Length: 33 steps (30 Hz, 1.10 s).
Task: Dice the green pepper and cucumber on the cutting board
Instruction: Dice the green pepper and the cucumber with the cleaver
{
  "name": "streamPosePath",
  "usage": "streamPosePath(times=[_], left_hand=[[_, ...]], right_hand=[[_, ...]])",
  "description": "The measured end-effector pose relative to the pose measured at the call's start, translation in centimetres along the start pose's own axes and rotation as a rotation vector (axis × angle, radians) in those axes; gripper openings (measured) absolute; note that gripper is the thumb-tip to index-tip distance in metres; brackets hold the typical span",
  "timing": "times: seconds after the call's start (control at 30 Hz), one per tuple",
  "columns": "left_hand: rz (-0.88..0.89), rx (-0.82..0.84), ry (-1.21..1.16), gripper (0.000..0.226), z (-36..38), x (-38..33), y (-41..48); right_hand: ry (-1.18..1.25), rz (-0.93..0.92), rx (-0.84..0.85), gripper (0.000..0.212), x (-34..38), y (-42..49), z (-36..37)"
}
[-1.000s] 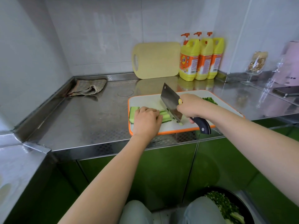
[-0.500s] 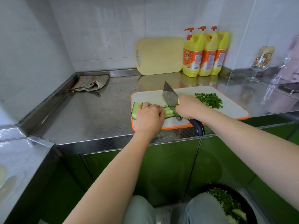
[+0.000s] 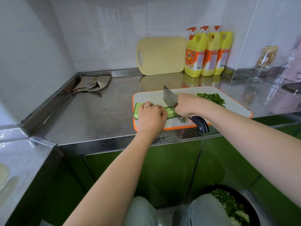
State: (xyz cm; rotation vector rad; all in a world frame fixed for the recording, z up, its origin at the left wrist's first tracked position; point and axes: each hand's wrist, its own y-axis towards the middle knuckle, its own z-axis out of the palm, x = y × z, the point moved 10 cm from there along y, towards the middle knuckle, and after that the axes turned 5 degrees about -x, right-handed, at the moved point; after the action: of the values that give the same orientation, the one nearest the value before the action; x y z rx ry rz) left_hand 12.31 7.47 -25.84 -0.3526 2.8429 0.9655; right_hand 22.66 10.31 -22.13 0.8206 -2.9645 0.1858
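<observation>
A white cutting board with an orange rim [image 3: 237, 110] lies at the counter's front edge. Long cucumber strips [image 3: 138, 108] lie side by side across its left part. My left hand [image 3: 151, 116] presses down on them with curled fingers. My right hand [image 3: 189, 106] grips the dark handle of a cleaver [image 3: 169, 98]. The blade stands on the strips just right of my left fingers. A few cut bits lie by the blade's heel. A heap of diced green pepper [image 3: 211, 97] sits on the board's far right part.
A yellow board [image 3: 161, 55] leans on the wall beside three yellow detergent bottles [image 3: 208, 53]. A folded cloth [image 3: 92, 84] lies at the back left. A stemmed glass [image 3: 263, 62] and a phone [image 3: 292, 87] stand right. A black bowl of chopped greens [image 3: 231, 206] sits on the floor.
The cleaver has come down from a raised position onto the cucumber strips and cuts beside my left fingers. My head has shifted, so the pepper heap now shows.
</observation>
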Motion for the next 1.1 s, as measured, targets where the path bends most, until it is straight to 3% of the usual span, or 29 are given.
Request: streamPosePath(times=[0.4, 0.7, 0.87, 1.0, 1.1], left_hand=[[-0.012, 0.032, 0.003, 0.036, 0.4, 0.1, 0.0], [-0.015, 0.015, -0.006, 0.036, 0.5, 0.2, 0.0], [-0.009, 0.01, -0.011, 0.035, 0.4, 0.1, -0.1], [0.0, 0.004, -0.009, 0.042, 0.3, 0.1, -0.2], [0.002, 0.007, -0.05, 0.049, 0.0, -0.2, -0.3]], right_hand=[[0.409, 0.07, -0.186, 0.008, -2.3, 1.3, 0.3], [0.248, 0.011, -0.056, 0.019, -0.8, 0.6, 0.3], [0.125, 0.024, -0.041, 0.014, 0.3, 1.2, 0.6], [0.175, 0.046, -0.084, 0.004, -0.1, 1.9, 0.9], [0.302, 0.073, -0.102, 0.01, -1.0, 2.0, 1.1]])
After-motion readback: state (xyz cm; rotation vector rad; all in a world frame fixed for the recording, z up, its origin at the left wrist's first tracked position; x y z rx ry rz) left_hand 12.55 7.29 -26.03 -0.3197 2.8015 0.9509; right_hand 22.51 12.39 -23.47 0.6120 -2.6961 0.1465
